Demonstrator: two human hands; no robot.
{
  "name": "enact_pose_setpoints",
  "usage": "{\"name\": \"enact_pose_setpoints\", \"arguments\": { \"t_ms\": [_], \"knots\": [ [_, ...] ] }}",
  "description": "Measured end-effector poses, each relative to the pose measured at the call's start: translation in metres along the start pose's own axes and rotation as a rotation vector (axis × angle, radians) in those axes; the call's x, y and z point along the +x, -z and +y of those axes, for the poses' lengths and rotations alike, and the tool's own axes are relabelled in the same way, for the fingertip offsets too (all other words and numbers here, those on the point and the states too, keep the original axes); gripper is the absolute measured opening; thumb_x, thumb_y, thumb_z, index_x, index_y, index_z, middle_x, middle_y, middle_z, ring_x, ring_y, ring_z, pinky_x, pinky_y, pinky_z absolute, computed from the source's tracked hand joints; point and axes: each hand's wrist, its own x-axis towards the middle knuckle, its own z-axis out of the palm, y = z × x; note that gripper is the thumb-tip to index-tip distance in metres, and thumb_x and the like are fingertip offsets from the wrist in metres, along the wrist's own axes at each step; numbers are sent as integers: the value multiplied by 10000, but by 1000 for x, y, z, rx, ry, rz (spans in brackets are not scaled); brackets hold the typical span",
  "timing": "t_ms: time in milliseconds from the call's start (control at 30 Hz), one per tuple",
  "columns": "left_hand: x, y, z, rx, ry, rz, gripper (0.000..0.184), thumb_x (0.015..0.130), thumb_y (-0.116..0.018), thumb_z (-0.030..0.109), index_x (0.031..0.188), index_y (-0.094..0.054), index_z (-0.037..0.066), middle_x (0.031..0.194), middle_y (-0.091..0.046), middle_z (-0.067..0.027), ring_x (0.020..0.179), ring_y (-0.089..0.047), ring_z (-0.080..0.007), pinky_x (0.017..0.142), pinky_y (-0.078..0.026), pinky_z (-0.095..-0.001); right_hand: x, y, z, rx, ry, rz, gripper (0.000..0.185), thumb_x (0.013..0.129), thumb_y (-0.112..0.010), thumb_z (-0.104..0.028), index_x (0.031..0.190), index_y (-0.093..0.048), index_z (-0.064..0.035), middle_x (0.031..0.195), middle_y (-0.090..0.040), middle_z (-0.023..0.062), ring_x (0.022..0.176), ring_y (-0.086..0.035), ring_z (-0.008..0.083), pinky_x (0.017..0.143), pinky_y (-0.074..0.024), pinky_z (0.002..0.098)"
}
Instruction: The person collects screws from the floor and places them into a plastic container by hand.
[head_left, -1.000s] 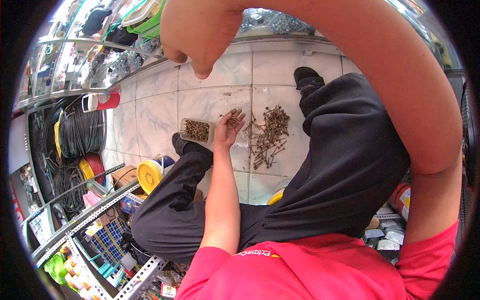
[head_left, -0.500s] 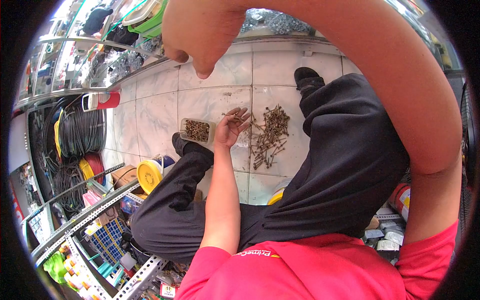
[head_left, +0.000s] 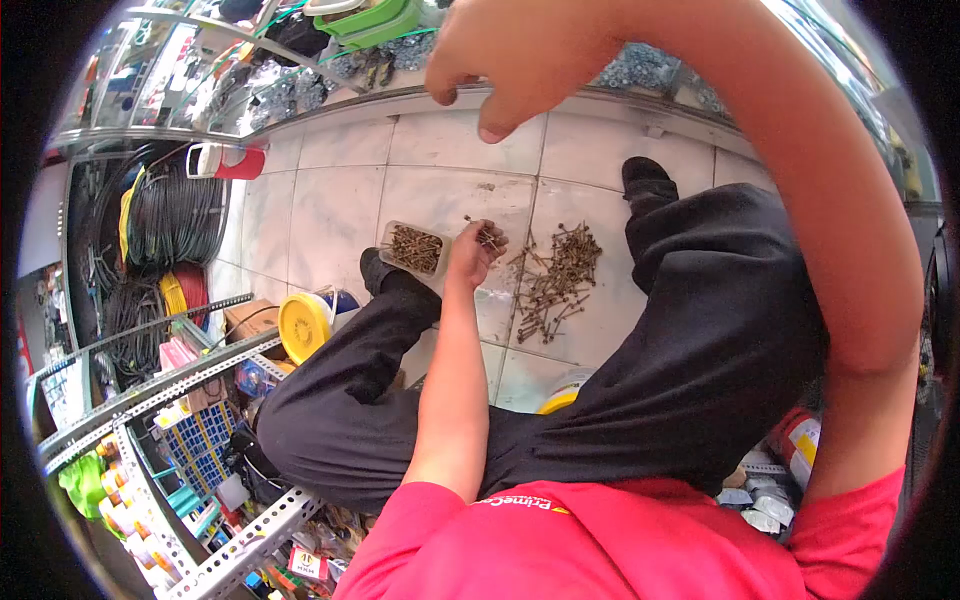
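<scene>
My left hand (head_left: 478, 252) is low over the floor, palm up, with its fingers curled round several long brownish screws (head_left: 489, 238). Just left of it stands a clear plastic tub (head_left: 443, 268) filled with similar screws (head_left: 412, 247). To the right, a loose heap of screws (head_left: 560, 280) is spread on the tiles. My right hand (head_left: 520, 65) is raised close to the camera, far above the floor. Its thumb and a finger hang apart, and nothing shows between them; the other fingers are largely hidden.
My legs (head_left: 640, 370) lie spread around the tiled floor (head_left: 440, 195). Black cable coils (head_left: 180, 220) and a metal rack (head_left: 250, 530) are at left, near a bucket with a yellow lid (head_left: 304, 328). A shelf edge (head_left: 400, 105) crosses the far side, with a red-and-white container (head_left: 235, 162) near it.
My left hand's fingers have curled in round the screws, and the hand has turned towards the tub. The view has shifted slightly; my right hand stays raised.
</scene>
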Motion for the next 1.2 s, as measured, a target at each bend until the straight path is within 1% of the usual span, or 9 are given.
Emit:
{"name": "enact_pose_setpoints", "arguments": {
  "t_ms": [167, 200, 267, 467, 700, 733, 867, 1033, 1200],
  "knots": [
    [10, 51, 34, 184, -315, 395, 294, 998, -499, 266, 1052, -625, 6, 940, -695, -116, 777, -687, -247, 590, -535, -386, -8, -9, -1, 7, 0, 62, 516, 925, -569, -360, 1349, -626, -73, 1321, -654, 153, 1225, -616, 332, 1027, -487, 466],
    [-3, 55, 51, 716, -449, 552, 350, 971, -530, 283, 997, -653, -44, 913, -700, -163, 793, -685, -286, 659, -528, -434, -8, -8, -2, 11, -7, 55, 514, 924, -569, -357, 1349, -626, -73, 1321, -654, 154, 1226, -615, 332, 1028, -487, 467],
    [10, 91, 54, 930, -534, 930, 422, 944, -530, 312, 1035, -684, -70, 973, -695, -307, 959, -653, -485, 876, -484, -520, -5, -1, 1, 42, -22, 4, 513, 923, -568, -351, 1349, -626, -72, 1319, -655, 154, 1227, -615, 334, 1029, -486, 468],
    [9, 136, 80, 1079, -369, 886, 418, 901, -624, 323, 1119, -703, -25, 1088, -706, -270, 1056, -657, -445, 923, -495, -499, -12, -15, 0, -29, 24, 143, 510, 910, -571, -341, 1333, -634, -64, 1285, -669, 166, 1193, -631, 348, 1018, -493, 467],
    [-8, 81, 66, 1237, -750, 1118, 379, 927, -616, 252, 1150, -675, -48, 1069, -677, -274, 994, -640, -439, 890, -501, -507, 4, -6, 11, -12, 29, -15, 444, 908, -575, -355, 1186, -716, -39, 1148, -715, 175, 1070, -672, 353, 935, -514, 479],
    [-7, 64, 57, 1286, -982, 1040, 323, 947, -579, 232, 1090, -692, -35, 992, -676, -255, 937, -630, -446, 861, -498, -516, 6, -7, 12, -32, 47, -12, 436, 909, -576, -358, 1160, -729, -36, 1133, -720, 173, 1057, -675, 351, 926, -515, 480],
    [-10, -17, 17, 1353, -718, 466, 280, 949, -570, 247, 964, -693, -4, 908, -663, -242, 938, -639, -430, 850, -500, -511, 14, -8, -5, -135, -17, 11, 420, 919, -580, -370, 1095, -757, -33, 1104, -728, 163, 1040, -678, 341, 916, -514, 477],
    [9, -33, -49, 1649, -212, 325, 240, 894, -641, 220, 1006, -684, 12, 1097, -656, -228, 1077, -620, -417, 912, -514, -496, 10, -5, 1, -126, 11, -15, 424, 922, -586, -379, 1103, -759, -37, 1102, -730, 155, 1041, -675, 339, 924, -508, 473],
    [-5, -27, -77, 1759, -377, 300, 242, 864, -673, 188, 1042, -681, 24, 1138, -645, -227, 1076, -611, -418, 921, -515, -497, 7, -10, -7, -142, -89, 11, 429, 917, -587, -373, 1130, -752, -39, 1137, -724, 157, 1077, -664, 337, 946, -496, 470]
  ]
}}
